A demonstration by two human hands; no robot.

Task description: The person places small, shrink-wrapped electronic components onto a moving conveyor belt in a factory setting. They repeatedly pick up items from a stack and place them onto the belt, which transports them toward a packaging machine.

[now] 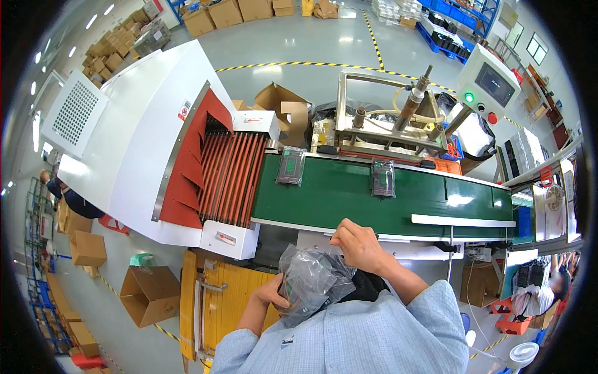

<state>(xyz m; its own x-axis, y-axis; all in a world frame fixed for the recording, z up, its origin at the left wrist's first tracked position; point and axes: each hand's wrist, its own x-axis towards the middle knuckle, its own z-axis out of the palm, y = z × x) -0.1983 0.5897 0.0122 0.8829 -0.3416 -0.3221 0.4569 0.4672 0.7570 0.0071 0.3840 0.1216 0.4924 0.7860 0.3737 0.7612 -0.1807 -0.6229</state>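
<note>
Crumpled clear plastic bags are bunched up against my body, below the front edge of the conveyor. My left hand grips their left side, thumb pressed into the film. Over their upper right corner is my right hand, its fingers curled and pinched together; whether film lies between the fingertips is hidden. Beyond my hands, two dark flat packages in clear film lie on the green conveyor belt: one package near the rollers, the other package farther right along the far side.
Left of the belt, red rollers lead into a white tunnel machine with red curtain flaps. A metal frame machine and a control box stand behind the belt. A white guide bar crosses the belt's near right. Cardboard box at left.
</note>
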